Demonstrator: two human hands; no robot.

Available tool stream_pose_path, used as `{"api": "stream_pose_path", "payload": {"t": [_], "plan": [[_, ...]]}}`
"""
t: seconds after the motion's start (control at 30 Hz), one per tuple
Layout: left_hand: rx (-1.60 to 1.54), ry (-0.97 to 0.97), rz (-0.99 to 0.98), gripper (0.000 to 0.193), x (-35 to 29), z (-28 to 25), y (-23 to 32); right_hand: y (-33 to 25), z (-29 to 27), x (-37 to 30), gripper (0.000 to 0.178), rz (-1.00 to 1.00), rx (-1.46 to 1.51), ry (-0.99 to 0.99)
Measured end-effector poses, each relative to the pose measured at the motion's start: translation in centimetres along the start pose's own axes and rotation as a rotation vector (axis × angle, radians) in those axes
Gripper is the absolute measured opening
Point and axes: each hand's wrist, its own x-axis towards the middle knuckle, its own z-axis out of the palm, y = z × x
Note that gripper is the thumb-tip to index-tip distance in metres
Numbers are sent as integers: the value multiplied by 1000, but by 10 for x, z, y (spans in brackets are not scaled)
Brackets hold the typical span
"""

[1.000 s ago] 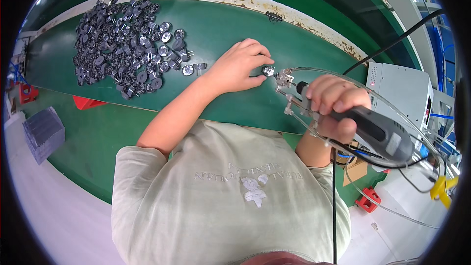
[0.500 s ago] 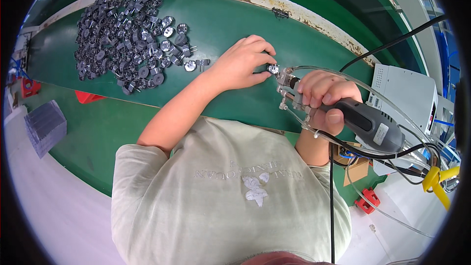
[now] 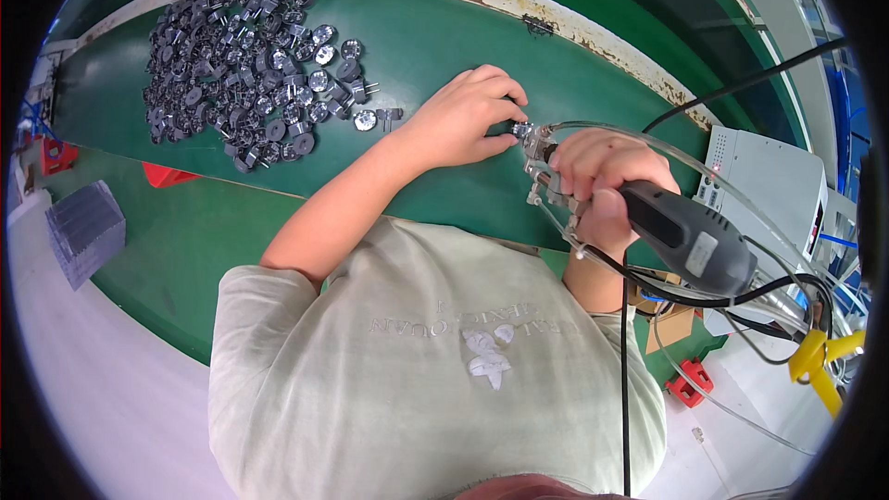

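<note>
The small metal part [image 3: 519, 131] sits on the green tabletop [image 3: 444, 46] right at the fingertips of the person's left hand [image 3: 460, 118], which is curled down over it and pinches it in place. The part is tiny and mostly hidden by the fingers, so its shape is hard to make out. Just beside it, touching or nearly so, is the metal tip of a power screwdriver [image 3: 685, 233], a dark grey tool with a thick barrel. The right hand [image 3: 607, 176] is wrapped tight around the front of that tool, fingers closed on it, with the tool's body sticking out past the wrist toward the person's right. A clear plastic tube [image 3: 648, 142] arcs over the right hand from the tool's head, and a black cable [image 3: 623, 380] drops from the tool down across the person's pale shirt [image 3: 417, 361].

Further out, on the left half of the tabletop, lies a large loose heap of similar metal parts [image 3: 241, 60], round, grey and shiny, with a few strays near the left wrist. Off to the right stands a white control box [image 3: 769, 176] with a small red light. At the far left edge rests a stack of clear trays [image 3: 85, 230], below the tabletop's edge.
</note>
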Motion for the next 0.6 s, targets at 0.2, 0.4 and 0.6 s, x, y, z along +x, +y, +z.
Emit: {"api": "stream_pose_path", "payload": {"t": [0.2,0.4,0.6], "plan": [[-26,-36,13,28,5,-1,1,5,-3,3,19,5,-10,-34],[130,-82,-34,27,16,-23,5,-37,-22,8,39,-176,71,53],[397,224,-202,41,118,-65,-51,-23,-20,-6,46,-165,157,163]]}}
